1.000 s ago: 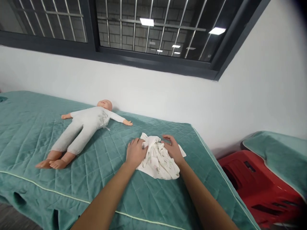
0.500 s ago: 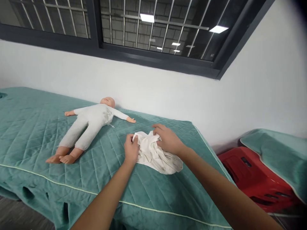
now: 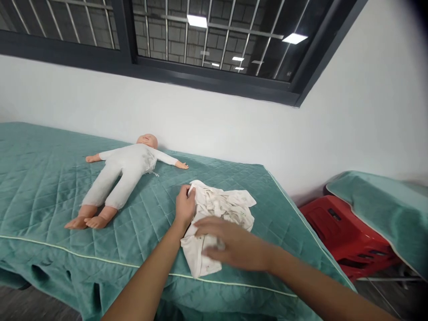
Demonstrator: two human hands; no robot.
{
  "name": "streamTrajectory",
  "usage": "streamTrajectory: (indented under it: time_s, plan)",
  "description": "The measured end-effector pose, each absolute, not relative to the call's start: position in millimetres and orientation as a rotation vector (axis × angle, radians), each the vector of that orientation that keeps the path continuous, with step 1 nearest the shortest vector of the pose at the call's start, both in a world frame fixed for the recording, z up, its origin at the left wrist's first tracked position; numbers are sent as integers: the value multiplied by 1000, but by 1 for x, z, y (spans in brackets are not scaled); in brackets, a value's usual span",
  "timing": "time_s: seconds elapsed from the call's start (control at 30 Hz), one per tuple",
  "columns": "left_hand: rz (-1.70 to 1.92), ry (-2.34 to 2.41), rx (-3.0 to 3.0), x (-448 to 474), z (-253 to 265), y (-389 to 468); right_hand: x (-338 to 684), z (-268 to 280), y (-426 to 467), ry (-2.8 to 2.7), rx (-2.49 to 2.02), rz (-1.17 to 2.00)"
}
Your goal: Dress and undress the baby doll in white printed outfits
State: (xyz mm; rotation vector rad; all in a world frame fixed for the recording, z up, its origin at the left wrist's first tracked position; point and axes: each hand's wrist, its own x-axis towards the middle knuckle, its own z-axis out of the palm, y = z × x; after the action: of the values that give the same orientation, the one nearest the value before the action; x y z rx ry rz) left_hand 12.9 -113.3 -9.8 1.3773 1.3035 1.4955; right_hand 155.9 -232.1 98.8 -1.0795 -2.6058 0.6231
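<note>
A small white garment [image 3: 230, 205] with faint prints lies crumpled and partly spread on the green quilted cover. My left hand [image 3: 185, 205] is closed on its upper left edge. Over the garment's lower part is my right hand [image 3: 230, 243], slightly blurred, its thumb and fingers apart; whether it touches the fabric I cannot tell. To the left, a baby doll [image 3: 129, 162] in a white suit rests on its back, arms spread and head toward the wall.
The green quilted cover [image 3: 140, 227] drapes over the bed's front edge, marked by pale piping. A red plastic stool [image 3: 344, 236] stands at the right, partly under another green cloth [image 3: 371, 200]. Behind are a white wall [image 3: 214, 120] and a dark-framed barred window [image 3: 214, 82].
The garment is more spread out, with a part now reaching toward the bed's front edge. My right hand has left its upper part and moved down toward me. My left hand keeps its grip.
</note>
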Motion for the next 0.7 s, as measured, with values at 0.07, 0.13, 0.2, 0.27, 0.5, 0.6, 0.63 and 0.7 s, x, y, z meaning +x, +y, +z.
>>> streamTrajectory:
  time_s: [0.07,0.13,0.2,0.27,0.5,0.6,0.63,0.7]
  plan:
    - [1481,1304,1401,13,-11,-114,167,102,-216,-2428,-1291,459]
    - [1470,1304,1425,13,-11,-114,179,98,-202,-2409,-1476,253]
    - [1458,1293,1453,13,-11,-113,191,87,-193,-2503,-1616,117]
    - [1448,1284,1477,11,-11,-111,202,76,-189,-2516,-1764,66]
    - [1467,1420,1501,-11,-11,-98,251,92,-187,-1905,-2014,64]
    - [1484,1488,1500,-19,-13,-92,291,114,-192,-1567,-1970,23]
    - [1483,1502,1503,-20,-14,-91,306,122,-195,-1443,-1981,-11]
    - [1476,1520,1514,-21,-15,-88,336,136,-203,-1249,-1950,-82]
